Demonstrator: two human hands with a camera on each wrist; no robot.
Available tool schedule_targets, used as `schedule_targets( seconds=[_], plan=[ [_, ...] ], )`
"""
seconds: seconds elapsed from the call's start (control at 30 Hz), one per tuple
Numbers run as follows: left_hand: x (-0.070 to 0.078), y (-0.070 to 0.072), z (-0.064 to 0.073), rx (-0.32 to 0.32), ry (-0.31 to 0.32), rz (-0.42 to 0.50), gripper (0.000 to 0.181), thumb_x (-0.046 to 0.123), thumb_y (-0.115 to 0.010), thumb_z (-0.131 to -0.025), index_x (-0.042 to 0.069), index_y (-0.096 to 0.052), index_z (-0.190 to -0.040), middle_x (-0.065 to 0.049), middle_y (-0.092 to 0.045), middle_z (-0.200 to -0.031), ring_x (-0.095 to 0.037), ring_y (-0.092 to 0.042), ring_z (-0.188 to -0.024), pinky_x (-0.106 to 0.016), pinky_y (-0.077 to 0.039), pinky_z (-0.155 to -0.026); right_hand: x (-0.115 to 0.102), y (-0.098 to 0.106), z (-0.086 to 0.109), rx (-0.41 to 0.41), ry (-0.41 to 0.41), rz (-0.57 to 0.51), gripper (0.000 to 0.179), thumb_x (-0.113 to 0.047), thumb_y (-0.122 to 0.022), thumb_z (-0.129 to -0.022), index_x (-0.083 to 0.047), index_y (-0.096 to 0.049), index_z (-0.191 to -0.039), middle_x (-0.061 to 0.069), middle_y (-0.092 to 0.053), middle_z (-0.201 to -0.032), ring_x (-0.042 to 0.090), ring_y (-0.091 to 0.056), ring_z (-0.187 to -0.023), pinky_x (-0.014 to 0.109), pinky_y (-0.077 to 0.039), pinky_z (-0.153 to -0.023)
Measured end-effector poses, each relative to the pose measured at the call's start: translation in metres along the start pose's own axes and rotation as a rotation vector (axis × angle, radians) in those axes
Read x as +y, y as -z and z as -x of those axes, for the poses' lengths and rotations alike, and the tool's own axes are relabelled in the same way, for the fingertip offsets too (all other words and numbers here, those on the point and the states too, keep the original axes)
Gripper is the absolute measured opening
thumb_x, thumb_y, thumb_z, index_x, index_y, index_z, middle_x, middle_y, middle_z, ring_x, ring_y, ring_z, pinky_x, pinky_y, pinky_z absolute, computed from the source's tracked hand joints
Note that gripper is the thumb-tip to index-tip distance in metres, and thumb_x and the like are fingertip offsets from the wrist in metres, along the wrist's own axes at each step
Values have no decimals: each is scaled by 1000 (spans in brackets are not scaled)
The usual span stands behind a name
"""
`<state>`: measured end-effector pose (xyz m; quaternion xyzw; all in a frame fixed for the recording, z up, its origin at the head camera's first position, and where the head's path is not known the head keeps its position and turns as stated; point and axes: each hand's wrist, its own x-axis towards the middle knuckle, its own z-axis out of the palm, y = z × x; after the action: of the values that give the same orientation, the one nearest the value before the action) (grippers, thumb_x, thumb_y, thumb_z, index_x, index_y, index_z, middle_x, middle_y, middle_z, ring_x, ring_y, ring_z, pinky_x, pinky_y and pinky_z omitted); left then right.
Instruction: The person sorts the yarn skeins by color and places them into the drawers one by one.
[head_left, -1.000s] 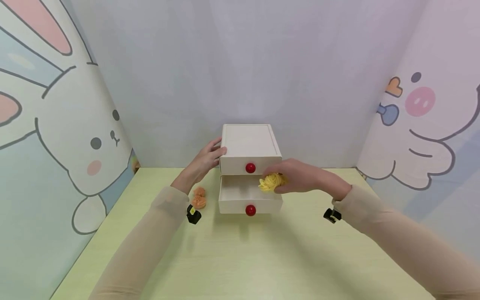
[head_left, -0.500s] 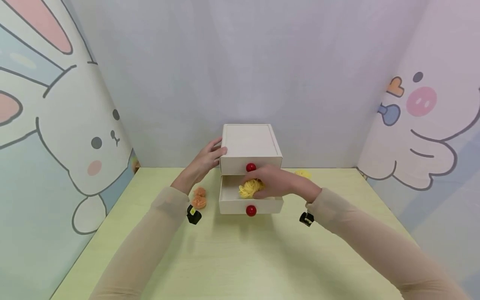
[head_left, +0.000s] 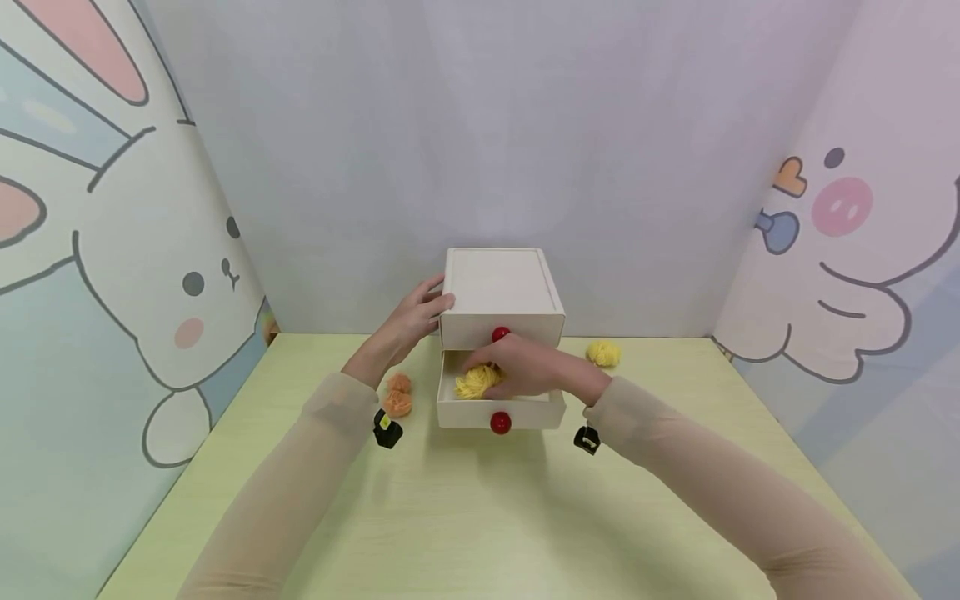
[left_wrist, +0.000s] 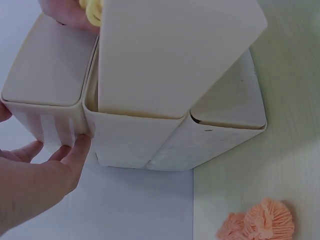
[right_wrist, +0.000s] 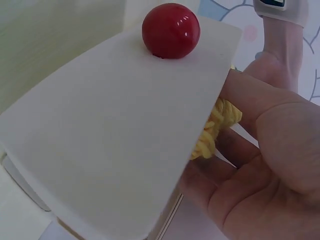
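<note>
A small white drawer cabinet (head_left: 498,282) stands at the back of the table, its drawer below the top one (head_left: 454,413) pulled out. My left hand (head_left: 411,323) lies against the cabinet's left side, thumb at the top edge; in the left wrist view its fingertips (left_wrist: 80,145) touch that side. Inside the pulled-out drawer, my right hand (head_left: 525,367) pinches a yellow yarn bundle (head_left: 474,383) toward the drawer's left part. The right wrist view shows the yellow strands between thumb and fingers, partly hidden behind the drawer front (right_wrist: 115,100).
A second yellow yarn bundle (head_left: 603,353) lies right of the cabinet. Orange yarn (head_left: 398,395) sits on the table to its left. Red round knobs (head_left: 501,422) stick out from the drawer fronts. A grey-white backdrop (head_left: 337,167) rises directly behind the table.
My right hand has carried the yellow yarn bundle leftward and into the pulled-out drawer, uncovering the other yellow bundle at the right. The left hand has stayed in place.
</note>
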<state>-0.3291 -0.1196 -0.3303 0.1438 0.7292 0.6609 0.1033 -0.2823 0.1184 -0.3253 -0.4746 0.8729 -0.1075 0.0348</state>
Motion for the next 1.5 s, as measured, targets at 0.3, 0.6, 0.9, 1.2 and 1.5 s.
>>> schedule_targets(
  seconds=[0.3, 0.6, 0.9, 1.2, 1.5],
  plan=[
    [-2, 2, 1, 1, -6, -1, 68, 36, -54, -113, 24, -21, -171, -15, -24, -173, -34, -31, -158, -55, -29, -128, 0, -12, -17, -107, -34, -7, 42, -19, -82, -96, -14, -71, -136, -1, -73, -131, 15, -66, -111, 33, -53, -107],
    [0, 2, 2, -9, -11, -1, 69, 36, -54, -113, 22, -19, -172, -16, -24, -173, -35, -32, -157, -55, -29, -127, 5, -22, -27, -115, -13, 17, 42, -23, -78, -100, -17, -70, -140, -1, -73, -132, 14, -66, -105, 34, -52, -106],
    [-1, 2, 0, 0, -1, -6, 69, 35, -54, -113, 23, -20, -171, -16, -24, -173, -35, -32, -157, -54, -29, -128, 5, -22, -25, -126, -33, -12, 45, -24, -75, -102, -18, -66, -146, -1, -70, -138, 15, -65, -113, 36, -50, -110],
    [-2, 1, -2, 4, 1, -2, 68, 35, -55, -113, 22, -22, -171, -16, -25, -173, -34, -32, -157, -54, -30, -128, 10, -12, -9, -148, -46, -77, 47, -28, -70, -105, -16, -61, -150, -2, -66, -145, 16, -63, -128, 39, -49, -113],
    [-1, 1, -2, 8, 1, -3, 68, 34, -54, -113, 22, -21, -171, -16, -24, -173, -34, -32, -157, -54, -30, -127, 18, 12, 23, -164, -73, -164, 49, -27, -69, -106, -10, -60, -150, 6, -64, -148, 25, -69, -120, 40, -57, -103]
  ],
)
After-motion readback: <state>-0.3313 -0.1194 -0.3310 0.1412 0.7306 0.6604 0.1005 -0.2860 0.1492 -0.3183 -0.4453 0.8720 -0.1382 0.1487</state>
